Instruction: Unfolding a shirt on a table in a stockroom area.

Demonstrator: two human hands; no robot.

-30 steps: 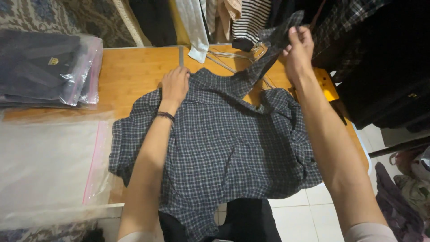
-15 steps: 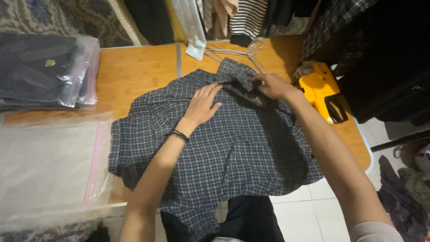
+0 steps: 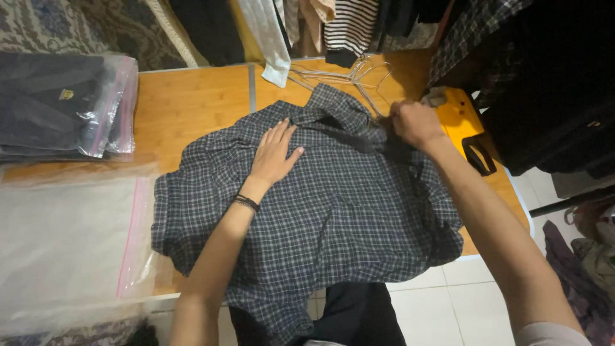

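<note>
A dark checked shirt (image 3: 333,211) lies spread over the wooden table (image 3: 192,109), its hem hanging off the near edge. My left hand (image 3: 272,154) rests flat and open on the shirt just below the collar. My right hand (image 3: 413,122) is closed on the shirt's fabric near the right shoulder, beside the collar. A black band sits on my left wrist.
Wire hangers (image 3: 346,74) lie at the table's far edge. A yellow object with a black strap (image 3: 464,122) sits at the right edge. Bagged dark clothes (image 3: 61,106) are stacked at far left, a clear zip bag (image 3: 64,243) lies in front. Hanging garments (image 3: 346,25) line the back.
My right hand brought the raised sleeve down onto the shirt and now grips fabric by the right shoulder. My left hand slid from the collar's far side onto the shirt's upper middle.
</note>
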